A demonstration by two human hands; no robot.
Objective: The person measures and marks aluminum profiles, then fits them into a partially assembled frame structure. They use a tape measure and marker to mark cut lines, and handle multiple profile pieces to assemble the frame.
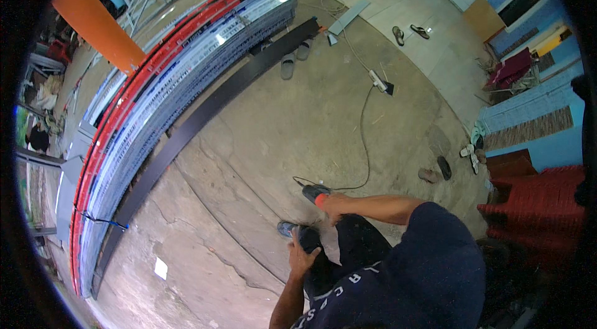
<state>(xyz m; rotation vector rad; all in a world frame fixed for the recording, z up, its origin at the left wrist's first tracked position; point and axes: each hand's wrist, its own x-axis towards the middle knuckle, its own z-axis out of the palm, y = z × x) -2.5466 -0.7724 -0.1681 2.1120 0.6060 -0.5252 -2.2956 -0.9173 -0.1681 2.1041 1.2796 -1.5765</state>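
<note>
My right hand point(336, 206) grips a corded power tool point(316, 193) with a black and red body. Its cable leaves the black end that points away from me, and the tool's working end is hidden by my hand and leg. Close to my left shoe point(286, 228), my left hand point(303, 259) is curled around a dark rounded form point(309, 239). Black cloth meets it there, so I cannot tell whether it is my knee or an object. My right knee point(357, 239), in black trousers, is bent between the hands.
Long metal bars point(205, 49), some red, lie stacked at the left beside a dark flat bar point(186, 127). The tool's cable point(367, 155) runs to a white power strip point(377, 80). Loose footwear point(443, 167) lies at the right. An orange column point(93, 24) stands behind the stack.
</note>
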